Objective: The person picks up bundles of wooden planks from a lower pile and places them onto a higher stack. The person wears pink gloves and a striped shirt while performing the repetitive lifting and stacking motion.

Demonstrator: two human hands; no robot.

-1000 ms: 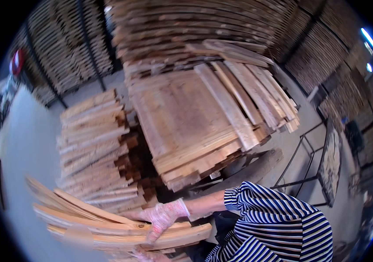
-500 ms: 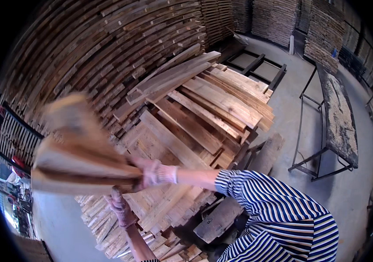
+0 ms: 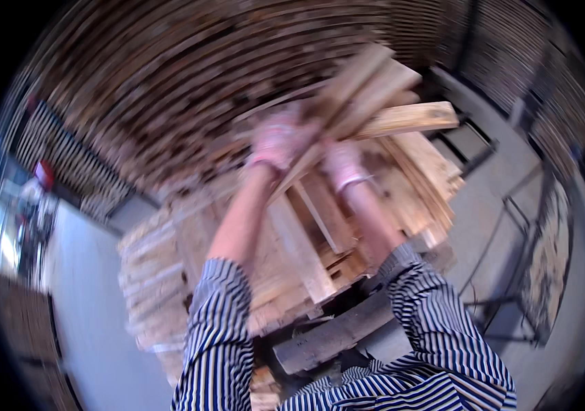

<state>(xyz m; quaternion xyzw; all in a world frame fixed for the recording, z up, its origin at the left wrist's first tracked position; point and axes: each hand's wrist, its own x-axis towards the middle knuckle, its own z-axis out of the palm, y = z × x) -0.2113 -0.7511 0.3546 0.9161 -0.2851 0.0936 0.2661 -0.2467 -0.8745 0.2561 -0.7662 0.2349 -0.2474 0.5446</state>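
Note:
Both my hands are in pale pink-and-white gloves, stretched out over the pile of boards and smeared by motion. Between them is a fanned bundle of wooden boards (image 3: 368, 89), its far ends spread up and to the right. My left hand (image 3: 282, 139) is closed at the left side of the bundle, near its close end. My right hand (image 3: 344, 163) grips it from beneath, slightly lower and to the right; its fingers are partly hidden by the boards. Below lies the pile of loose boards (image 3: 299, 240), laid at differing angles.
A tall wall of stacked timber (image 3: 169, 89) rises behind the pile. A dark heavy beam (image 3: 337, 332) lies between the pile and my body. On the right stands a metal-legged bench (image 3: 549, 260) with sawdust on top. A dark metal frame (image 3: 474, 140) lies on the floor beyond.
My hands have swung the boards from the left side across to the far middle of the pile. The view has turned, and both striped sleeves now show.

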